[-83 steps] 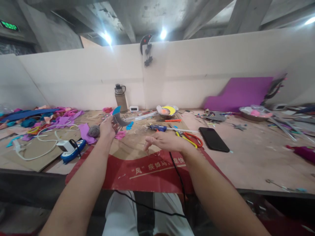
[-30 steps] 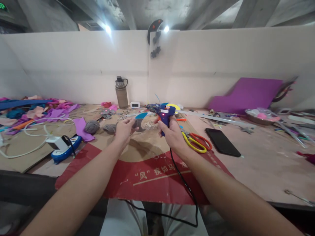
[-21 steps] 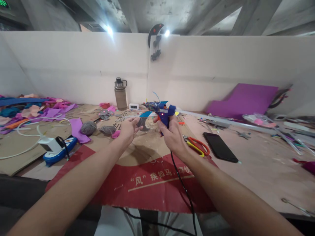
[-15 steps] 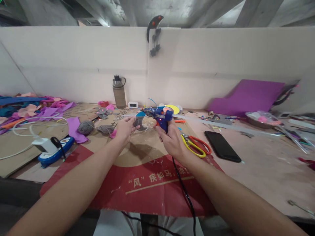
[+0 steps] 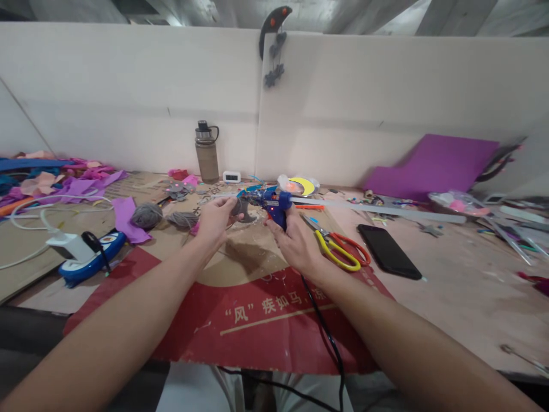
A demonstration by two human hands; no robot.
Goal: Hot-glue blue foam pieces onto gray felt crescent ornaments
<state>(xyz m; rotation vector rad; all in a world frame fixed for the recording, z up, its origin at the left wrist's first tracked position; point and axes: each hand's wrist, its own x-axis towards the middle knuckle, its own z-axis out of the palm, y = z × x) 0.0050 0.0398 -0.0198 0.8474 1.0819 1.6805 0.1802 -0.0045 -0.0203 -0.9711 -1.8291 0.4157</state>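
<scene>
In my right hand (image 5: 294,237) is a blue hot glue gun (image 5: 277,206), its nozzle pointing left and a long clear glue stick (image 5: 377,210) sticking out behind. My left hand (image 5: 218,219) pinches a small dark grey crescent-shaped piece (image 5: 244,210). The gun's nozzle is at the upper edge of that piece; whether they touch I cannot tell. Under both hands lies a red and brown cardboard sheet (image 5: 266,337). Scissors (image 5: 338,249) with one yellow and one red handle rest beside my right wrist.
A black phone (image 5: 388,252) lies to the right. Grey yarn balls (image 5: 146,216) and a blue power strip (image 5: 92,257) are on the left. A bottle (image 5: 207,154) stands by the white partition (image 5: 128,86). The gun's black cord (image 5: 321,326) runs off the front edge.
The glue gun has moved slightly left, and its nozzle is now closer to the grey crescent piece. The view has tilted down a little.
</scene>
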